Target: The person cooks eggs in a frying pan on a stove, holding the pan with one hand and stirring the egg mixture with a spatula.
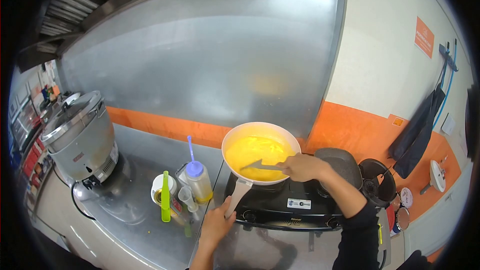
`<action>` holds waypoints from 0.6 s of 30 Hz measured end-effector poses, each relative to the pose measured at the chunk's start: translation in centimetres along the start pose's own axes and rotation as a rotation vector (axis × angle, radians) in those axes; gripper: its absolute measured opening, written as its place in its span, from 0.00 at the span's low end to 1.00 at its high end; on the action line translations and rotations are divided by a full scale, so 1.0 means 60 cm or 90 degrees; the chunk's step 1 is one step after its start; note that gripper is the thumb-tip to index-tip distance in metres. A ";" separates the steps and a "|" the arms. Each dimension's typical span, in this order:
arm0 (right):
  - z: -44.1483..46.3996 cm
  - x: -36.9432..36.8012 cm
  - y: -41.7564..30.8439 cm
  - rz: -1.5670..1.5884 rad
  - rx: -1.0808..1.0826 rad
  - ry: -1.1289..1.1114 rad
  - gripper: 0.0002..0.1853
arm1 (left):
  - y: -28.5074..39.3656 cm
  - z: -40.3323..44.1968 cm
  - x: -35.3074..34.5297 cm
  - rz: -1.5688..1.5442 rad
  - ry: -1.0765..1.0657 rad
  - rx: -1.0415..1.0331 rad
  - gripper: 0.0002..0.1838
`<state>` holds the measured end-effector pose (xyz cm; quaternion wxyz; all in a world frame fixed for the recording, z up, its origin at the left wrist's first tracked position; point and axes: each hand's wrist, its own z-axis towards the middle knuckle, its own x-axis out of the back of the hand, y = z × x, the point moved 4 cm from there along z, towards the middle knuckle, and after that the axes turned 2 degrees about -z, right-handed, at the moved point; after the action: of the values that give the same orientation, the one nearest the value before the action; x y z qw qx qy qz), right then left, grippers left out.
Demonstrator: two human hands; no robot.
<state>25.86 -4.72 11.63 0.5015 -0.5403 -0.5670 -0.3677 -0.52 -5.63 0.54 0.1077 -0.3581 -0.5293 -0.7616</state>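
Observation:
My left hand (216, 224) is closed around the pale handle of a frying pan (240, 131), which sits over the left burner of a black gas stove (272, 219). Soft yellow egg (254, 146) covers the inside of the pan. Closed on the handle of a grey spatula (265, 167), my right hand (303, 167) is above the pan's right rim. The spatula's blade rests in the egg, slanting to the left. Left of the pan handle stands a squeeze bottle (201, 182) with a purple cap, beside a small clear cup (187, 198).
A bright green utensil (165, 202) lies across a white-lidded container (159, 184) on the steel counter (132, 170). Farther left stands a large rice cooker (82, 147). A dark square pan (345, 167) occupies the right burner. A steel panel (200, 65) rises behind the stove.

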 end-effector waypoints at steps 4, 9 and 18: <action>0.074 -0.043 -0.012 0.000 -0.110 0.055 0.19 | -0.001 0.000 0.001 0.009 -0.013 0.009 0.29; 0.129 -0.092 0.031 0.055 -0.180 0.213 0.19 | -0.003 0.001 0.000 0.026 -0.024 0.011 0.30; 0.042 -0.044 0.017 0.091 -0.015 0.075 0.22 | 0.001 0.001 0.002 0.021 -0.021 0.015 0.30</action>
<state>26.21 -2.80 8.37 0.5529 -0.5626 -0.4919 -0.3686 -0.55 -5.60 0.66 0.1157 -0.3779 -0.5341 -0.7474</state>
